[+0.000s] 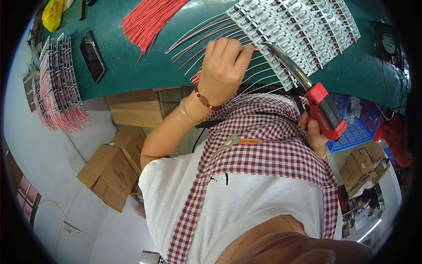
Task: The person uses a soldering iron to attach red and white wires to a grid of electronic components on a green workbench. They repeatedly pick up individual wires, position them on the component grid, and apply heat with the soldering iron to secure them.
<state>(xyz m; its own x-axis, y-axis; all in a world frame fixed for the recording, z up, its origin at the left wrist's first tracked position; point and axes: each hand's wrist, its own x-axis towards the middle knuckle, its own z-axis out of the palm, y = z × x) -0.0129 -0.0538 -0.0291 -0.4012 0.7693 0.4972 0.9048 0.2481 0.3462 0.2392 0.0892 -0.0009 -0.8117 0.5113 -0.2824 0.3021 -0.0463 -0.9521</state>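
Note:
My left hand [225,64] is closed near the left edge of a white circuit-board panel [303,33], its fingers pinched on a red wire [256,47] at that edge. My right hand [314,134] grips a soldering iron [324,110] with a red and black handle. The iron's dark metal tip slants up and left over the panel's edge, close to my left fingers. Whether the tip touches the board, I cannot tell. Several red and white wires [198,35] run out leftward from the panel, partly hidden by my left hand.
On the green table [114,44] lie a bundle of red wires [151,22], a phone [92,56] and a yellow bag [52,15]. Wired panels [59,81] hang over the left edge. A round black device [389,44] sits at right; a blue crate [356,127] stands below.

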